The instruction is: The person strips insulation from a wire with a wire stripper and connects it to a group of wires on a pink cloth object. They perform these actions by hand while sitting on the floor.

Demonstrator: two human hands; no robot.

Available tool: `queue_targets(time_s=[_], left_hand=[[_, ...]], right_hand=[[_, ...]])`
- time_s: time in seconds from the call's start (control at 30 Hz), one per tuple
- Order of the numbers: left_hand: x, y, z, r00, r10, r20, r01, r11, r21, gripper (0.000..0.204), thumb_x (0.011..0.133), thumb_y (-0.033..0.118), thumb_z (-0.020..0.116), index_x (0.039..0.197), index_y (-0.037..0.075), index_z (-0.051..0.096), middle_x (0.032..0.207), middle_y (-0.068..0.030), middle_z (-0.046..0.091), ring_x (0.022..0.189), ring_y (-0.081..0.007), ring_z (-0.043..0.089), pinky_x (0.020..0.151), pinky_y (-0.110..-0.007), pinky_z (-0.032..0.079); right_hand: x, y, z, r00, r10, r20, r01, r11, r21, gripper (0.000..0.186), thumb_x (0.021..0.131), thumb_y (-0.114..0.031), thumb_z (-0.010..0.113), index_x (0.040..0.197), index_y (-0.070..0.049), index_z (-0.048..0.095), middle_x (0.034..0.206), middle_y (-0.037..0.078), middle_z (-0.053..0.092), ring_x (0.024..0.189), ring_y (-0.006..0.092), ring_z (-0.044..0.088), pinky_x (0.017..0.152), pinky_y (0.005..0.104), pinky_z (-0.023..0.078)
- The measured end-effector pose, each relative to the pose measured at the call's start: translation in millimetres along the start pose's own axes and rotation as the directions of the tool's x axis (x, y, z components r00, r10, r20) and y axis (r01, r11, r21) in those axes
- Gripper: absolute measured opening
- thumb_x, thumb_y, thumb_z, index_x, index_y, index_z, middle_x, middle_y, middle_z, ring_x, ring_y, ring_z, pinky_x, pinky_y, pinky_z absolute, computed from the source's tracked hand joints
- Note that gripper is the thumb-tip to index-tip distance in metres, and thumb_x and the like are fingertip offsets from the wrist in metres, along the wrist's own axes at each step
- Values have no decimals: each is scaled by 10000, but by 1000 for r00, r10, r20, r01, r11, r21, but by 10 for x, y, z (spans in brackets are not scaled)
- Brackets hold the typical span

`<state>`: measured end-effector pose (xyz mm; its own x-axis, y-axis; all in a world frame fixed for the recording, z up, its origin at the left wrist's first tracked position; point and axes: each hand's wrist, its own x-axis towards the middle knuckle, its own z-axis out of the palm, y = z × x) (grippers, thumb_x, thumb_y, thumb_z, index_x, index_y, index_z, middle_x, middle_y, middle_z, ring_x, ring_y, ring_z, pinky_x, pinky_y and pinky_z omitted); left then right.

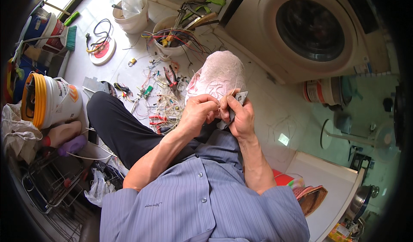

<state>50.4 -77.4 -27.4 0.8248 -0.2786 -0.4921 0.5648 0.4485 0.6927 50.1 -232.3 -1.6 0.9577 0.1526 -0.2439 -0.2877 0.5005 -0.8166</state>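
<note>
I have a small grey slotted plate (241, 97) in front of my lap, above the floor, tilted between my thumb and fingers. My right hand (243, 117) is closed on it, the thumb along its face; the fingers behind it are partly hidden. My left hand (198, 111) is drawn up just beside it, thumb and fingertips pressed together on a thin pale strand (219, 107) that runs toward my right fingers. I can't tell whether the strand is fixed to the plate.

Just beyond my hands is a rounded, pale pink pad (221, 69) with loose strands lying on its rough surface. To the left of it, on the tiled floor (266, 100), spreads a heap of wire scraps (167, 106). Pliers (172, 80) with red and black handles lie among them, red-handled tools (160, 123) are nearer my left leg (124, 125), and a green connector (148, 90) sits at the heap's left side.

Farther out, a tool bucket (172, 51) bristles with wires, and a white bucket (134, 26) beside it holds a clear bag. A white disc (107, 57) with a red centre lies toward the floor's left edge, with a dark cord (103, 21) over it. The washing machine (256, 29) stands along the floor's far right edge.
</note>
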Motion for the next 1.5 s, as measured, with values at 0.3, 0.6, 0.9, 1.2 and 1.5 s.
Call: queue_targets(time_s=[0.3, 0.6, 0.9, 1.2, 1.5], left_hand=[[18, 3, 37, 995, 53, -90, -45, 995, 88, 90, 821, 32, 612, 801, -25, 678, 665, -62, 640, 499, -113, 544, 469, -247, 422], [-30, 26, -106, 988, 100, -121, -80, 984, 158, 99, 808, 39, 611, 772, -36, 665, 671, -85, 647, 522, -143, 594, 502, -260, 488], [-120, -24, -444, 987, 120, -111, -113, 991, 64, 138, 905, 88, 663, 952, -37, 698, 747, -78, 672, 578, -129, 616, 550, -250, 505], [55, 139, -582, 900, 402, -170, -230, 768, 597, 220, 974, 203, 628, 949, -7, 690, 815, -73, 697, 702, -162, 646, 653, -295, 510], [-107, 52, 42, 878, 450, 164, -461, 699, 547, 216, 929, 79, 632, 1111, -26, 681, 972, -129, 728, 880, -178, 712, 773, -310, 556]], right_hand=[[-26, 119, -12, 999, 54, -4, -54, 999, -7, 87, 1000, -86, 600, 938, -50, 551, 646, -4, 492, 475, 58, 391, 426, 220, 308], [-45, 211, 35, 999, 53, -3, -53, 998, -42, 86, 985, -90, 622, 936, -47, 566, 641, -19, 478, 462, 59, 393, 415, 227, 306], [31, -163, 80, 997, 33, -65, -21, 983, 184, 57, 986, -90, 614, 1017, -87, 567, 644, -5, 404, 485, 85, 332, 429, 259, 287], [167, -90, -196, 983, 123, 137, -173, 873, 455, 66, 1021, -164, 574, 978, -128, 610, 636, -47, 359, 477, 60, 280, 428, 238, 253], [153, -90, -103, 985, 152, 78, -170, 904, 393, 132, 1038, -186, 545, 942, -99, 571, 663, -9, 449, 488, 70, 351, 437, 243, 292]])
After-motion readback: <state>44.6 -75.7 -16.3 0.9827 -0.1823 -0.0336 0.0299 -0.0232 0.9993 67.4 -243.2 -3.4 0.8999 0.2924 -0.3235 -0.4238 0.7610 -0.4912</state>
